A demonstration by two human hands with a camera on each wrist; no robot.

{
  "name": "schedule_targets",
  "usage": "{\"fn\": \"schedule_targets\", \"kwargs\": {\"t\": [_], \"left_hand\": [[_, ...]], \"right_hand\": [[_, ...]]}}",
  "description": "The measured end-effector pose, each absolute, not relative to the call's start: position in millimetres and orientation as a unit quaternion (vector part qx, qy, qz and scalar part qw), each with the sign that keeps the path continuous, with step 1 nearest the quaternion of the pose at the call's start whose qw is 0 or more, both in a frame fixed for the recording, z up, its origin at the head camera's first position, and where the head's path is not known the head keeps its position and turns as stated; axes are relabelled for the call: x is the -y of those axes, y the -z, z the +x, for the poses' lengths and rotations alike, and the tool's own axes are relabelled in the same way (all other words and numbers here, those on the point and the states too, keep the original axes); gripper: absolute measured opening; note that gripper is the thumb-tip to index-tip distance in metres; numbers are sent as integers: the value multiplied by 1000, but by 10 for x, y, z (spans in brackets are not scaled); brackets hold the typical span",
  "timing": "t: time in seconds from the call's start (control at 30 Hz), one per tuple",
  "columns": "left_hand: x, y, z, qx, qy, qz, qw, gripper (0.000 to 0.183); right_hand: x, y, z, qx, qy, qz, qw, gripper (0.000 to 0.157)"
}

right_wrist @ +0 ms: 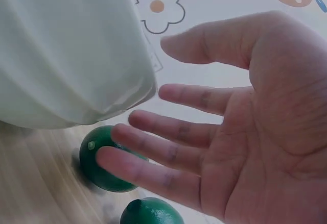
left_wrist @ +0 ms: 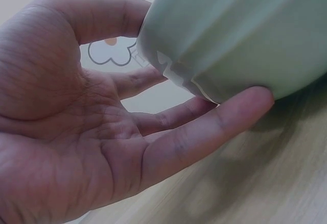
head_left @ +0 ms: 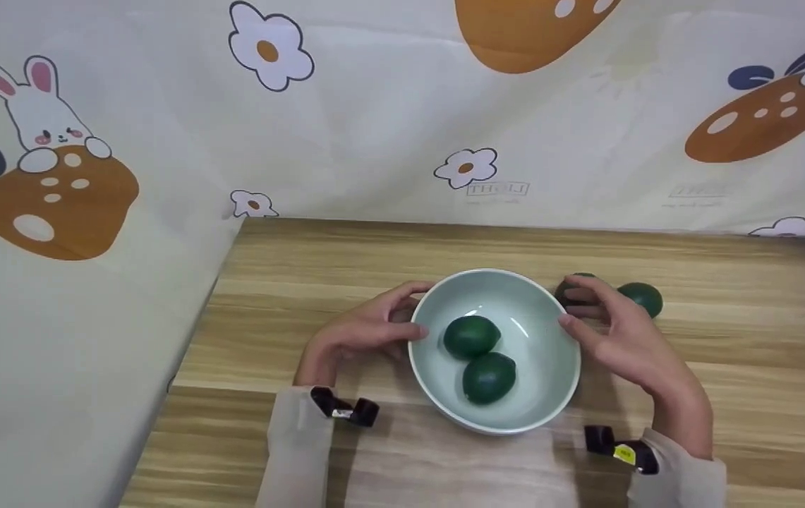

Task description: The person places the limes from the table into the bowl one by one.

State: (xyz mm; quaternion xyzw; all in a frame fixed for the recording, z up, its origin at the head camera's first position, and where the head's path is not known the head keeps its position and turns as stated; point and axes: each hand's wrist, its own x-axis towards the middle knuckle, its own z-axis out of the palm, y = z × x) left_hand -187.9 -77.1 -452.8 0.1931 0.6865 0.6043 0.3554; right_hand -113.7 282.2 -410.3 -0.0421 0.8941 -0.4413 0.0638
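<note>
A pale green bowl (head_left: 490, 420) with ridged outer sides holds two dark green limes (head_left: 472, 337), which lie touching inside it. On the bowl's left side my left hand (head_left: 363, 328) grips it, thumb at the rim and fingers reaching round the lower wall, as the left wrist view shows. To the right of the bowl, my right hand (head_left: 628, 339) has its fingers extended and its thumb apart from the wall. Behind that hand are two more limes (head_left: 642, 299); one lime (right_wrist: 104, 168) is partly covered by the fingers.
The wooden table (head_left: 289, 282) ends at a pale curtain (head_left: 367, 113) printed with flowers, rabbits and orange fruit. The curtain also runs along the left side. Each wrist wears a small black camera (head_left: 356, 410).
</note>
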Motion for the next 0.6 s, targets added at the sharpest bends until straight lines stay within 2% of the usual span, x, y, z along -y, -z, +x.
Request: {"fn": "schedule_targets", "kwargs": {"t": [0.27, 0.47, 0.6], "left_hand": [[774, 4514, -1885, -690, -604, 192, 351, 74], [763, 4516, -1878, -689, -606, 186, 353, 74], [773, 4525, -1874, -687, -607, 184, 354, 74]], "right_hand": [[-2816, 4123, -1201, -897, 439, -38, -46, 46], [-2827, 4212, -1251, -886, 448, -49, -111, 47], [-2805, 4292, -1293, -881, 452, -55, -127, 47]]}}
